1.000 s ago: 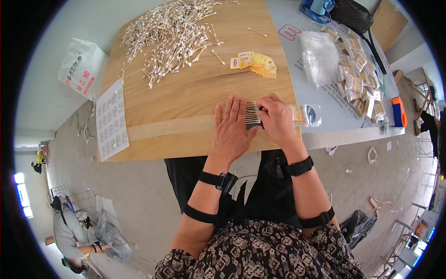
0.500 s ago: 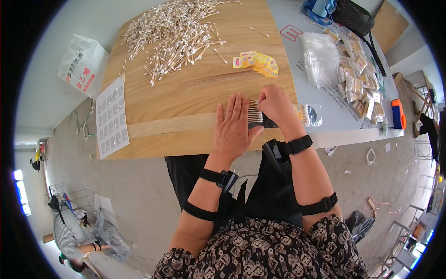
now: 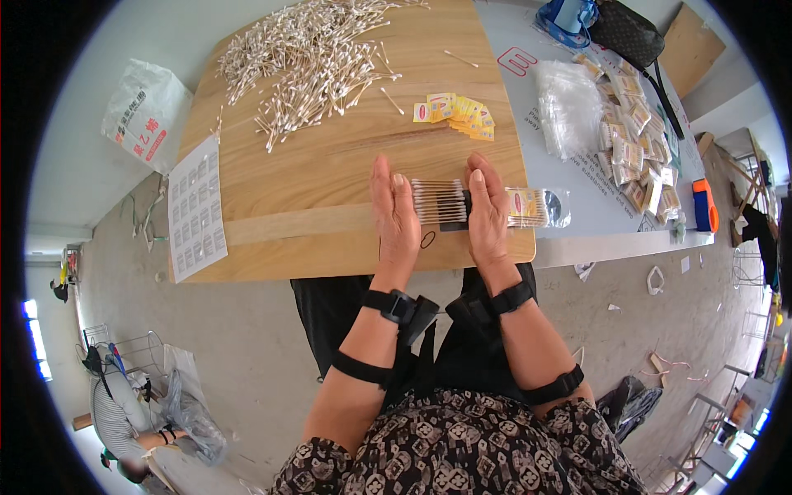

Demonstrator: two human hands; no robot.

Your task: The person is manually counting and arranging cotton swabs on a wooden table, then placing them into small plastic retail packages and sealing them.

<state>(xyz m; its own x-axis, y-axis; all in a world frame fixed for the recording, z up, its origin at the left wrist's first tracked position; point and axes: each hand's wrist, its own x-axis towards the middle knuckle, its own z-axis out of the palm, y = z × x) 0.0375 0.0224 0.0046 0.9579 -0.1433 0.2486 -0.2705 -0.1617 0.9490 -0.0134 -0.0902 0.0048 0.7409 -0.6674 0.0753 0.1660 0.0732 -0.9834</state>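
Observation:
A neat row of cotton swabs (image 3: 437, 200) lies side by side near the table's front edge, over a dark flat piece (image 3: 454, 226). My left hand (image 3: 397, 219) stands on edge at the row's left end, fingers stretched and palm turned inward. Facing it, my right hand (image 3: 488, 213) is held on edge at the right end, its fingers also straight. Whether the palms touch the swabs I cannot tell. Just right of my right hand lies a clear bag (image 3: 558, 208) with swabs and a yellow card (image 3: 521, 203) in it.
A large heap of loose swabs (image 3: 305, 70) covers the far left. Yellow cards (image 3: 466, 114) lie beyond my hands. On the grey table at right are clear bags (image 3: 569, 107), several filled packs (image 3: 631, 153) and an orange-blue tape dispenser (image 3: 705, 206). A printed sheet (image 3: 198, 210) hangs over the left edge.
My left hand has turned from lying flat over the swabs to standing on edge left of them. My right hand has unclosed and turned palm inward, leaving the swab row uncovered between both.

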